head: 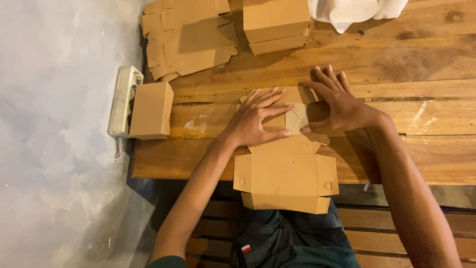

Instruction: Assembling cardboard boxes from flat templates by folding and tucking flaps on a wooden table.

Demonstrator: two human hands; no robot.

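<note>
A flat, die-cut sheet of brown cardboard (pixel 285 171), matte and creased into panels with small tabs and slots, lies over the near edge of the wooden table (pixel 396 69), its lower panels hanging past that edge. The left hand (pixel 255 119) lies spread and flat on the sheet's far left part, fingers splayed, pressing rather than gripping. The right hand (pixel 337 104) is likewise open, fingers extended, thumb and fingertips resting against a small folded flap at the sheet's far right part.

Left of the sheet, at the table's left edge, stands a folded cardboard box (pixel 151 110), smooth and rectangular, beside a white power strip (pixel 124 101). Beyond the sheet lie a ragged stack of unfolded blanks (pixel 188 39) and two stacked finished boxes (pixel 276 24). Further right of those sits crumpled white paper (pixel 354 11). The table's planks are glossy, grain-streaked and worn.
</note>
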